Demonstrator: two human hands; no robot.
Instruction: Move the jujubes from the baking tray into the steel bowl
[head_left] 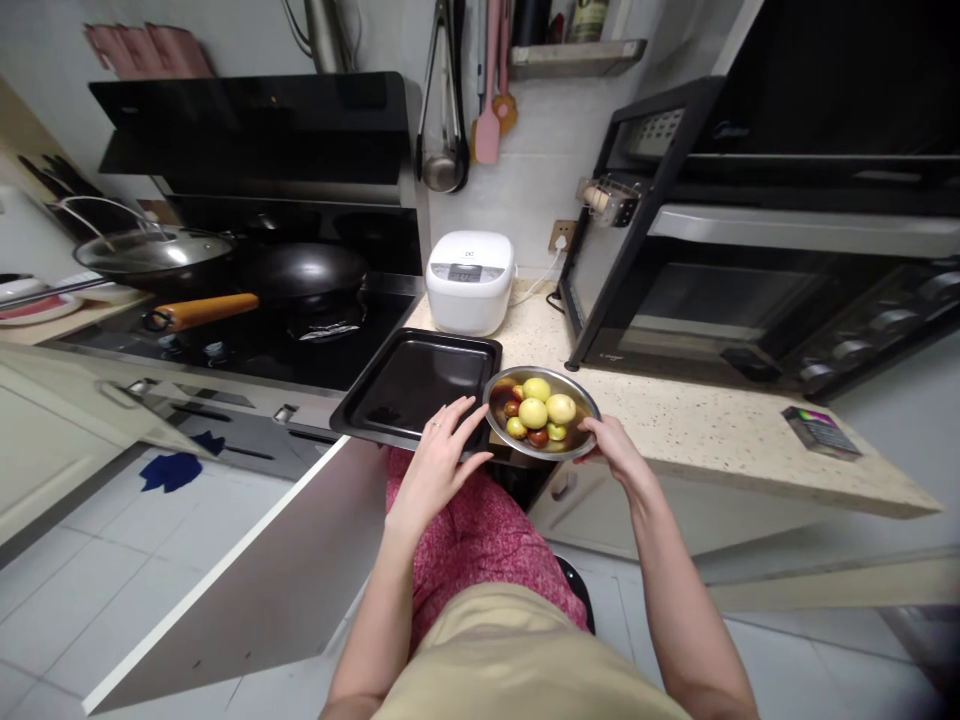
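A shallow metal bowl is in my right hand, whose thumb and fingers clasp its right rim. Several yellow-green fruits and smaller dark red ones lie inside it; their exact kind I cannot tell. My left hand is just left of the bowl, palm down with its fingers stretched out and nothing in them. Those fingers hover over or rest on the near edge of a black baking tray; which of the two I cannot tell.
Behind the tray stands a white rice cooker. To the left, a wok with a wooden handle sits on the stove. An oven and a small box occupy the right counter. Below, an open cabinet door juts out beside my legs.
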